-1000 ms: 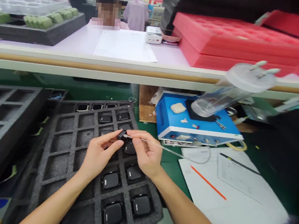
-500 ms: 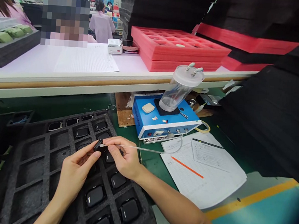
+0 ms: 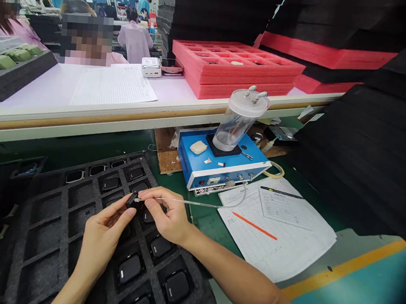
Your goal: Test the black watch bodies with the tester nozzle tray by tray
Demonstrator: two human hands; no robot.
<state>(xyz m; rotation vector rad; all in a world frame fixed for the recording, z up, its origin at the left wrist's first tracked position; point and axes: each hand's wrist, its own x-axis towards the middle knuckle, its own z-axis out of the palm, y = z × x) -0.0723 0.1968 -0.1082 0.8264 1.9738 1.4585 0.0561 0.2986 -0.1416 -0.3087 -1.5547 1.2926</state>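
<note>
My left hand [image 3: 105, 231] pinches a small black watch case [image 3: 131, 200] on edge between thumb and fingers. From the right, my right hand [image 3: 167, 214] grips a clear thin tube [image 3: 199, 203], its pale tip against the side of the case. Whether the tip sits inside an opening I cannot tell. The tube runs to the front of a blue machine [image 3: 223, 165]. Below both hands lies a black foam tray [image 3: 61, 234] with compartments, several holding black watch cases such as this watch case [image 3: 177, 287].
A clear cylinder [image 3: 238, 122] stands tilted in view on the machine. Papers [image 3: 277, 236] with an orange stick [image 3: 254, 226] and a black pen [image 3: 281, 192] lie right. Behind runs a raised shelf [image 3: 122, 118] with red foam trays [image 3: 236, 75]. Black foam stacks [image 3: 359, 153] rise at right. Co-workers sit beyond.
The view has shifted slightly. Both hands keep their hold, with the watch case and the tube tip still together.
</note>
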